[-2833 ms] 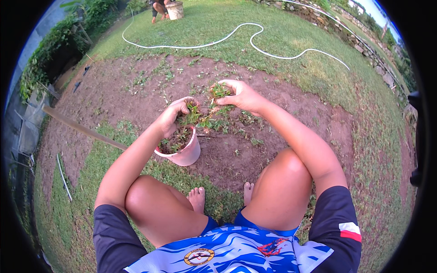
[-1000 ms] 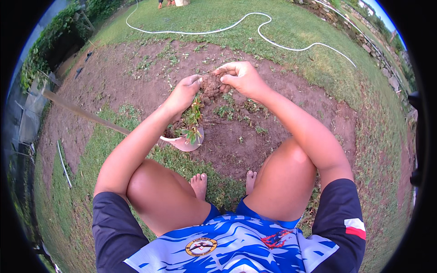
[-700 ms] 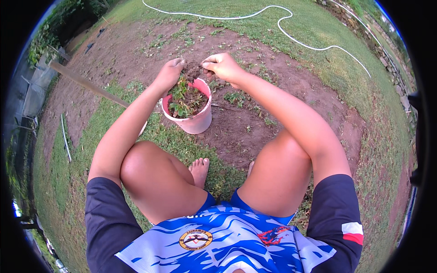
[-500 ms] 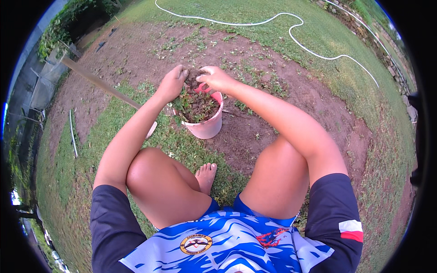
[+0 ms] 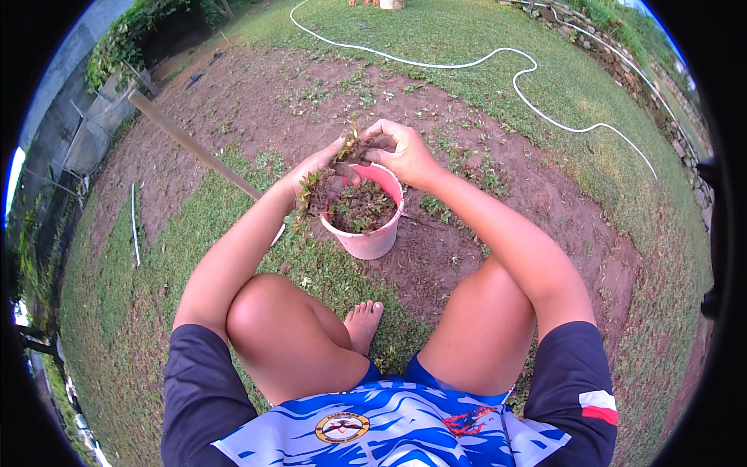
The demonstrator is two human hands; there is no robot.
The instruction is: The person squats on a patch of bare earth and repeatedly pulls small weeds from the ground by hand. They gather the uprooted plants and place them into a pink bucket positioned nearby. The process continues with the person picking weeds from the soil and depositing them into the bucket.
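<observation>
We look down on a garden or yard in daylight, where lawn (image 5: 607, 163) borders a patch of bare soil (image 5: 257, 109) flecked with small green plants (image 5: 436, 208). Beyond the soil's far edge, a white hose (image 5: 405, 61) winds across the lawn. Stones (image 5: 603, 53) line the lawn's far right edge, leafy shrubs (image 5: 117, 54) and a grey wall (image 5: 62, 109) rise at left, and a pink bucket (image 5: 366, 245) stands before us.

Soft, bright daylight on the grass (image 5: 436, 35); deep shade under the bush (image 5: 115, 56), upper left. White glare at the left edge; blue-fringed fisheye distortion toward the black rim.
</observation>
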